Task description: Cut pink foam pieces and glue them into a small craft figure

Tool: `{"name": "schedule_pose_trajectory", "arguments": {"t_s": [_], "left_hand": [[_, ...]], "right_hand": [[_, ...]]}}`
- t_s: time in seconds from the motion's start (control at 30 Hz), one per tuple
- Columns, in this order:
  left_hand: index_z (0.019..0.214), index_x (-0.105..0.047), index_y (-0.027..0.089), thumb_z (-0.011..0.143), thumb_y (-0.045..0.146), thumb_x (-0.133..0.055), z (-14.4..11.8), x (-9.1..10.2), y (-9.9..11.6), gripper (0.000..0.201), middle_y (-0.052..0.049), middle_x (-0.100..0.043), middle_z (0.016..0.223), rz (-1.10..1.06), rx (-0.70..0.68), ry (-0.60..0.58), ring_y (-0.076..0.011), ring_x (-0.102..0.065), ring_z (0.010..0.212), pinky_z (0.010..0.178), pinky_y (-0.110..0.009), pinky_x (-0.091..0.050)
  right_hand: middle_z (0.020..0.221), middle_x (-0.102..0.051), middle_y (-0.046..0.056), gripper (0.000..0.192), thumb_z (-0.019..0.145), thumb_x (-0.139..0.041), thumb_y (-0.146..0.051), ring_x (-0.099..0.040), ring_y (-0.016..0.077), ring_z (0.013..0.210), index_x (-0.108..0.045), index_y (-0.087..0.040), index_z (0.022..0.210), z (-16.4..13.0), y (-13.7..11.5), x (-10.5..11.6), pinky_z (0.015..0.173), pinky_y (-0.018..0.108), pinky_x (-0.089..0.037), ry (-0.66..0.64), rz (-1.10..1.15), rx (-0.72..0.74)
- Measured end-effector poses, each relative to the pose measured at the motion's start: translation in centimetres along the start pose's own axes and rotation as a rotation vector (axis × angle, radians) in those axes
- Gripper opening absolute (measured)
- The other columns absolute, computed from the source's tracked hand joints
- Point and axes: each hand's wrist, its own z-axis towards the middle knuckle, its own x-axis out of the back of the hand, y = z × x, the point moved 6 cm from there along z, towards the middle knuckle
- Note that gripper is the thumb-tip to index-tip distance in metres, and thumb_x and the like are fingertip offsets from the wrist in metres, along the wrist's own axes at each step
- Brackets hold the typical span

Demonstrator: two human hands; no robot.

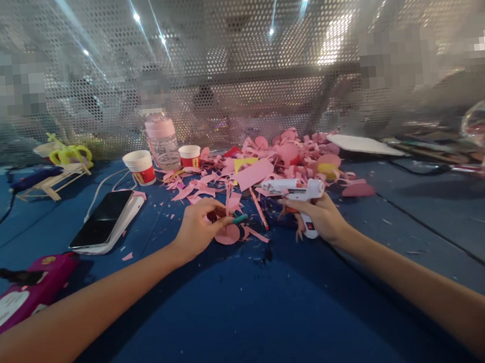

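Observation:
My right hand [328, 218] is wrapped round the handle of a white hot glue gun [291, 189], whose nozzle points left over the paper scraps. My left hand [202, 228] is closed in a pinch, with a short teal stick-like piece [240, 218] jutting from the fingertips. A thin pink paper strip [228, 196] rises at the same fingers; whether they grip it too I cannot tell. Just below lies a pink paper disc [227, 234], partly covered by the fingers. Between the hands a pink pencil-like stick [258, 208] slants across the table.
A heap of pink paper cuttings [288, 152] spreads behind the hands, before a perforated metal screen [233, 65]. To the left are paper cups [141, 170], a bottle [162, 140], a phone [104, 214] and a magenta power strip [40, 281]. A white flat panel [363, 145] lies right.

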Motion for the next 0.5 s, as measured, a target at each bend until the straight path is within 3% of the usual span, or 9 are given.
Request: {"name": "schedule_pose_trajectory", "arguments": {"t_s": [0.27, 0.5], "left_hand": [[0.073, -0.065, 0.014, 0.074, 0.018, -0.065, -0.01, -0.1, 0.15, 0.004, -0.005, -0.067, 0.072, -0.021, -0.001, -0.019, -0.0115, -0.06, 0.059, 0.054, -0.022, -0.048], [0.071, -0.063, 0.015, 0.074, 0.022, -0.065, 0.03, -0.13, 0.05, 0.008, -0.005, -0.067, 0.07, -0.007, 0.003, -0.015, -0.0121, -0.06, 0.059, 0.053, -0.023, -0.048]], "right_hand": [[0.028, -0.044, -0.003, 0.029, 0.065, -0.068, -0.037, -0.04, 0.0115, 0.023, -0.052, -0.019, 0.05, -0.07, -0.39, -0.1, 0.028, 0.028, -0.044, -0.005, -0.026, 0.026], [0.029, -0.044, -0.004, 0.026, 0.064, -0.069, -0.038, -0.04, 0.0121, 0.023, -0.054, -0.019, 0.054, -0.07, -0.35, -0.05, 0.028, 0.028, -0.044, 0.0, -0.02, 0.021]]}}
